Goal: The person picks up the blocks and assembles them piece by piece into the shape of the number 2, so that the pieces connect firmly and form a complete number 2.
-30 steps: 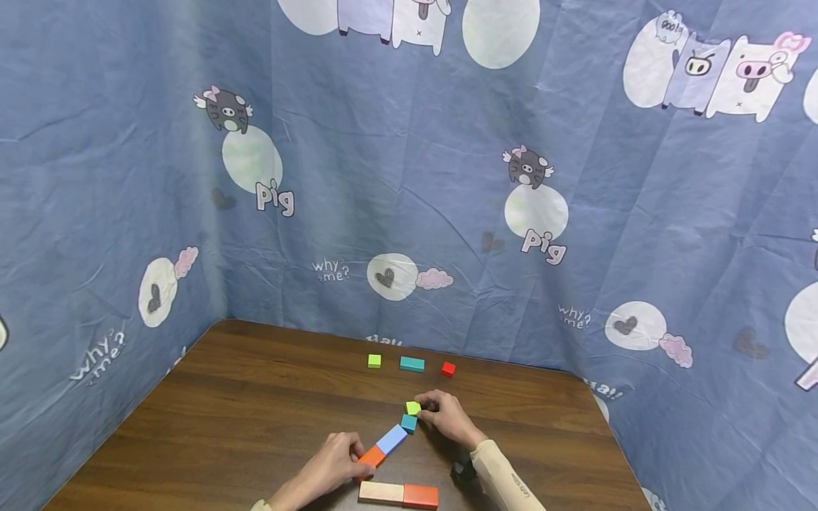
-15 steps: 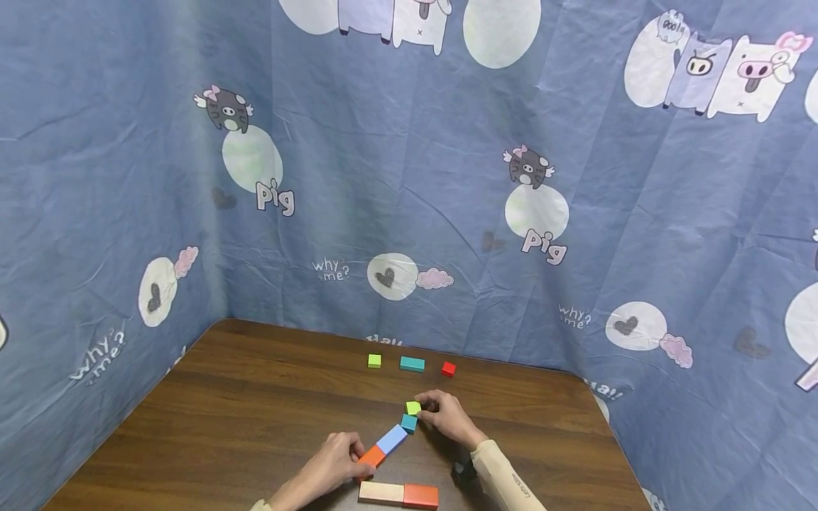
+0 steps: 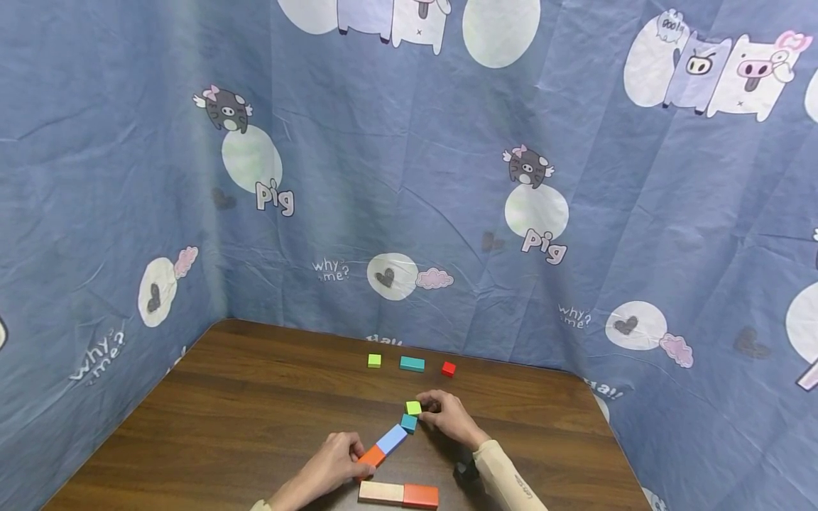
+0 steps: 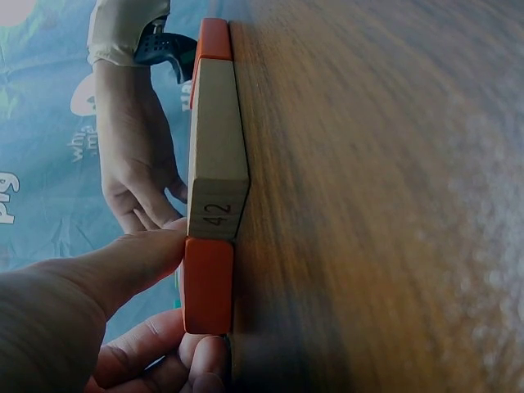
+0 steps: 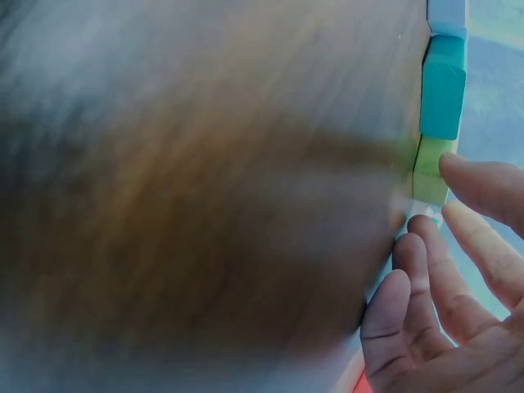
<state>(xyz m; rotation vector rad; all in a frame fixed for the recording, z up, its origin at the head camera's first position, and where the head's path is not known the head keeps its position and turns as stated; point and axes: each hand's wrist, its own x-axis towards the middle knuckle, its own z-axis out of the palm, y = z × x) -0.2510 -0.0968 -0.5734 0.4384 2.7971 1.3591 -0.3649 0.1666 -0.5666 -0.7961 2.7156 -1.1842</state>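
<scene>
My left hand (image 3: 332, 460) grips the near end of an orange block (image 3: 373, 455), thumb on one side and fingers on the other. That block meets a light blue block (image 3: 392, 439) in a slanting row. Beyond these lie a teal block (image 3: 409, 424) and a lime green block (image 3: 413, 408) at the far end. My right hand (image 3: 451, 418) holds the green block from the right, thumb and index finger at its edges. In the right wrist view the other fingers (image 5: 385, 315) are bent beside the tabletop. A plain wooden block (image 4: 217, 131) stands near my left thumb.
The plain wooden block and a red-orange block (image 3: 420, 496) form a row at the table's (image 3: 192, 426) near side. Farther back lie a green block (image 3: 374, 361), a teal block (image 3: 412, 364) and a red cube (image 3: 449, 369). A patterned blue cloth (image 3: 409, 177) hangs behind.
My right hand and sleeve have shifted very slightly to the right. The left hand and the blocks look the same.
</scene>
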